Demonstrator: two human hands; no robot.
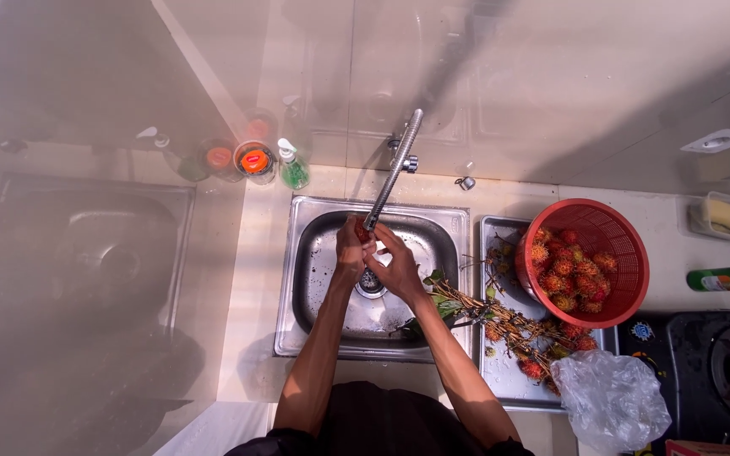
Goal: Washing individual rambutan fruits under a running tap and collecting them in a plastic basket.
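Basket (627, 279) right of sink (314, 279) (on drainboard (500, 380))

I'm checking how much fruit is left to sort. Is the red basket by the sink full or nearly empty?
Partly full. The red basket holds rambutans heaped on its lower side, while the upper part of its mesh wall shows bare.

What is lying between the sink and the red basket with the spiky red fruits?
In the head view, a leafy branch with rambutans lies on the metal tray, between the sink and the red basket.
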